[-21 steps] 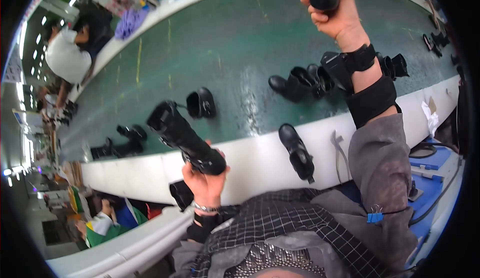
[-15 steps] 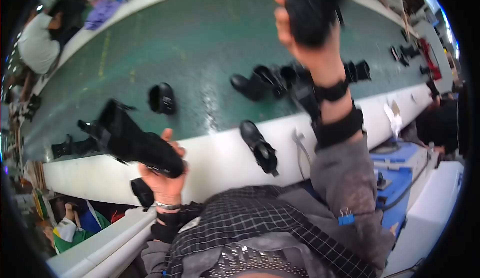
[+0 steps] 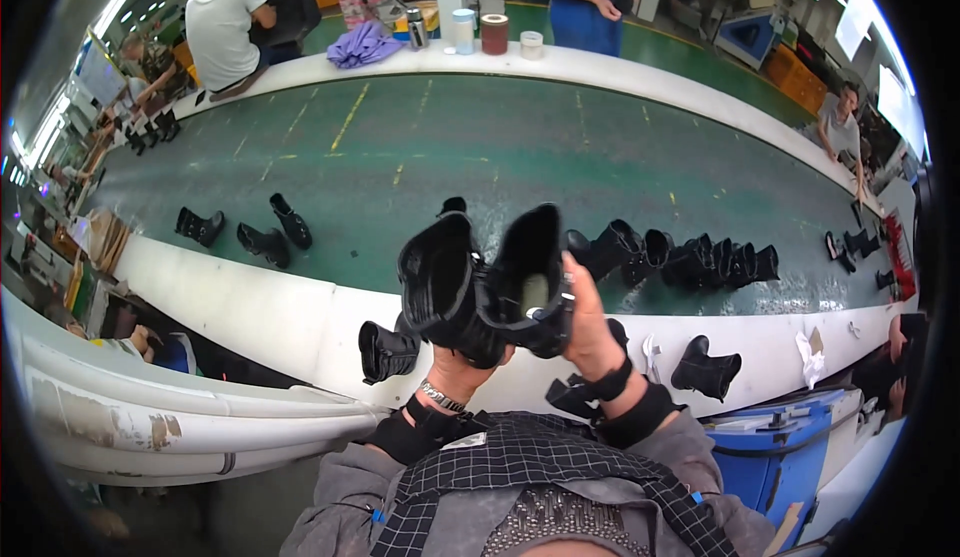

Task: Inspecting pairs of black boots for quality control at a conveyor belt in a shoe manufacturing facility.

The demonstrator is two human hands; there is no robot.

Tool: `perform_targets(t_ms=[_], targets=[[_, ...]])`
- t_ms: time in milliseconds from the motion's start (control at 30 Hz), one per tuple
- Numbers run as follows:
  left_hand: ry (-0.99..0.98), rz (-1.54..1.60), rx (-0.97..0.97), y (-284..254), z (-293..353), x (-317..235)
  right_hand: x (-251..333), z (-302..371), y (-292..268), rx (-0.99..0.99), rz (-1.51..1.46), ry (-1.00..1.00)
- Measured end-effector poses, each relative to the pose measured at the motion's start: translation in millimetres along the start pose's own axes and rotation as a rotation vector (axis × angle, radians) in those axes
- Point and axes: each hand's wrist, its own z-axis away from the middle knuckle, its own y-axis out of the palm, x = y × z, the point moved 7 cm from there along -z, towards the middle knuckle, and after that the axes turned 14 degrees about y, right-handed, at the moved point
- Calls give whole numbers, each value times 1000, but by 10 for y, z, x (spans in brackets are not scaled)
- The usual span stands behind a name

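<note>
Two black ankle boots stand side by side in front of me, their open tops facing my view. My left hand (image 3: pixel 462 371) is closed round the underside of the left boot (image 3: pixel 440 282), and most of its fingers are hidden behind it. The right boot (image 3: pixel 532 252) is gripped by my right hand (image 3: pixel 594 325), whose fingers press along its buckled outer side. The boots touch or overlap; something pale shows inside the right one. Below them, on the white ledge (image 3: pixel 300 319), another black boot (image 3: pixel 388 349) lies near my left hand, and a black boot (image 3: pixel 706 368) rests right of my right arm.
Beyond the ledge runs a wide green belt (image 3: pixel 350 192), with a row of black boots (image 3: pixel 690 257) at right and several boots (image 3: pixel 265 242) at left. A purple cloth (image 3: pixel 363 47) and containers (image 3: pixel 494 35) line the far ledge. A blue machine (image 3: pixel 770 457) stands at my right; people sit opposite.
My raised right hand has come down and inward with its boot. My left hand has brought its boot right, so both are together before me. The view has tilted up, showing the far side.
</note>
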Motion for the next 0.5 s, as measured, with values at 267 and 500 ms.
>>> perform_targets(t_ms=[267, 500], targets=[[707, -1343, 226, 234, 167, -253, -476, -291, -212, -218, 12, 90], [809, -1361, 282, 478, 147, -309, -290, -299, -353, -284, -193, -39]])
